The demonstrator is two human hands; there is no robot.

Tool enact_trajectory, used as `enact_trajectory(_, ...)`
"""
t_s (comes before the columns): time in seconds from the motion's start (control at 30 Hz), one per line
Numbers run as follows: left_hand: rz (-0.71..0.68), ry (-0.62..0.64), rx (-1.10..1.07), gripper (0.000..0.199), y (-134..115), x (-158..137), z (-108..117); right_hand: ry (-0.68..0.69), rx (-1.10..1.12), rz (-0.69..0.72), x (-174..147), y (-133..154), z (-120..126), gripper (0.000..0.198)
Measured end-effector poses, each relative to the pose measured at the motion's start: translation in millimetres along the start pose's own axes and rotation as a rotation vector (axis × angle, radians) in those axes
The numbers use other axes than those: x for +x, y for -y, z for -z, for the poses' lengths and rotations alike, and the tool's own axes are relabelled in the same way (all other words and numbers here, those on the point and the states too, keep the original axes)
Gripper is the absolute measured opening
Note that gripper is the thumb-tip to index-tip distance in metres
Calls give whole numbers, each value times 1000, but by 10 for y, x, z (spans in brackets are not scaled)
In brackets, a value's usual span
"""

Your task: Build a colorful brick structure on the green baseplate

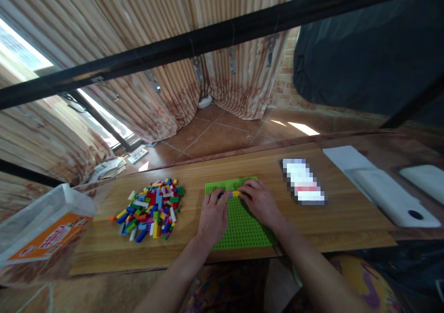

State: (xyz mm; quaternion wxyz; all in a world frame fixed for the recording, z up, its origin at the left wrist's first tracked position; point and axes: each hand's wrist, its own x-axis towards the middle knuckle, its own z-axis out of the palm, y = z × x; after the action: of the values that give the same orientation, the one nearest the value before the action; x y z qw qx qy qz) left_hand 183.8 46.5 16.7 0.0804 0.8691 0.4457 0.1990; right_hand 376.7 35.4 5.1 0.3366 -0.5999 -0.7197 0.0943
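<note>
Having multicoloured plastic bricks (152,209) heaped left of the fingers, probably for easy reaching. Touching a short yellow-and-purple plastic brick row (236,194), between the fingertips, with the left hand (212,218); unable to tell whether gripping. Using a green, studded plastic baseplate (240,225) beneath the fingers, apparently for support. Pinching the row's yellow end with the right hand (261,204), seemingly for steadiness.

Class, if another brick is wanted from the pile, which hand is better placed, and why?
Probably the left hand: it is on the side of the green baseplate nearer the brick pile. The right hand would have to cross over.
</note>
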Motion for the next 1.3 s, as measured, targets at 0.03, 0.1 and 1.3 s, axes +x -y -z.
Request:
enact_trajectory(0.03, -3, 9, 17, 46, -7, -3, 3, 2, 6, -1, 0, -7, -5, 14)
enact_trajectory(0.1, -7, 30, 43, 47, -18, -6, 10, 1, 17, -6, 0, -18, -14, 14)
enact_trajectory(1.3, 66, 146, 275, 55, -220, -25, 31, -105, 402, -194, 5, -90, 66, 20)
